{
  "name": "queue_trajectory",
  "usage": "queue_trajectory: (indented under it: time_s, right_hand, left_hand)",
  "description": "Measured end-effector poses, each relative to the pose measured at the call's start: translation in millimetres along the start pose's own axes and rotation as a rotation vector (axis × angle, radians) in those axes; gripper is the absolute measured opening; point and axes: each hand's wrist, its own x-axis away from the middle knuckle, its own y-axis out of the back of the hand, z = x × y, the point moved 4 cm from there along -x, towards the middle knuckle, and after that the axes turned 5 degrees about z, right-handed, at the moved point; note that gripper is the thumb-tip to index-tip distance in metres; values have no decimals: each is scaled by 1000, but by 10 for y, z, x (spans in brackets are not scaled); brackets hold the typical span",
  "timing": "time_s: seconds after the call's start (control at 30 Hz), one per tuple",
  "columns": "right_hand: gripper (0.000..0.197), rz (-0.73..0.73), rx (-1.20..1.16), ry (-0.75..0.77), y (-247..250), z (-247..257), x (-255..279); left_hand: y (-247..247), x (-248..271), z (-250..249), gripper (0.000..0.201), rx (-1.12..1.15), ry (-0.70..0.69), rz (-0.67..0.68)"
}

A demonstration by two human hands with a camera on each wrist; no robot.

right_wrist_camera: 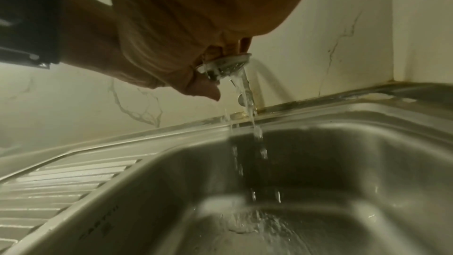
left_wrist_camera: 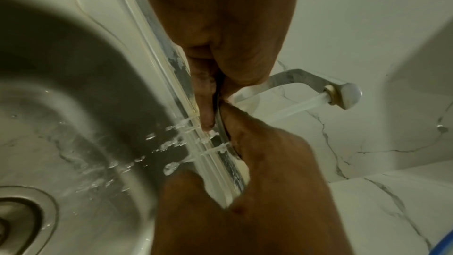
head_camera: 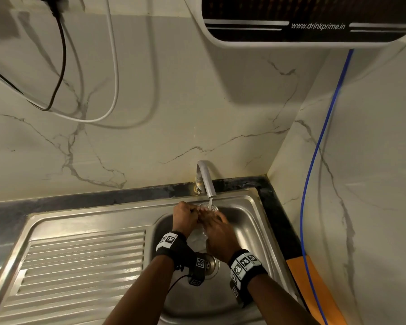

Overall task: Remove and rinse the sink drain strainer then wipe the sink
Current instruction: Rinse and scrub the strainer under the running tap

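While water ran from the tap point(head_camera: 206, 181), I held the strainer point(right_wrist_camera: 224, 64) flat beneath it, both hands pinching its rim: left hand point(head_camera: 184, 215) at nine o'clock, right hand point(head_camera: 217, 233) at five, above the sink point(head_camera: 251, 221) and its open drain point(head_camera: 212, 263).

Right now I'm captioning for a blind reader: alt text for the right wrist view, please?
A strainer is held under running water, which drains through it into the steel sink. A ridged drainboard lies left.
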Motion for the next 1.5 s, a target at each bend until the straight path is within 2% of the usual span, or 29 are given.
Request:
queue_trajectory:
  time_s: [0.13,0.2,0.3,0.4,0.5,0.57,0.67,0.77,0.9,0.97,1.03,1.1,1.2,1.3,1.5]
  right_hand:
    - [66,22,133,147,53,-131,116]
    - [63,50,216,134,88,-230,141]
    - [61,78,312,33,70,-267,99]
    - [75,94,258,-65,3,-187,22]
    - [87,64,90,-85,-46,-77,13]
    - [86,39,10,-62,-27,-29,33]
    - [79,58,37,54,2,-36,86]
    - [58,50,142,112,125,-156,142]
    - [56,86,268,34,153,-201,69]
    - [66,121,282,-24,74,-172,-2]
    - [79,130,216,-78,2,-128,-53]
    - [76,115,104,-85,-27,-89,-45]
    - [68,64,63,46,7,-70,21]
    - [64,76,170,197,147,-147,135]
    - [59,107,301,43,167,-294,20]
  left_hand:
    - [83,20,127,27,-46,9,-60]
    - [80,17,141,27,-52,6,-62]
    - [8,32,47,28,-40,-31,-35]
    - [-65,87,-75,33,4,-64,5]
    - [-85,120,-111,28,31,-46,27]
    - [-65,89,-38,27,31,-34,17]
    - [23,41,73,27,-21,-9,-13]
    - [63,-13,119,27,-51,-16,-20]
    - [10,-15,44,28,-30,-33,2]
    - [-48,-9,3,29,-10,-49,33]
    - [-66,-1,-32,30,3,-39,48]
    - [-42,-5,-28,30,21,-25,49]
    - [31,17,45,29,-3,-12,26]
    - [112,-9,123,26,-15,-9,22]
    - [39,-28,-47,20,29,-41,112]
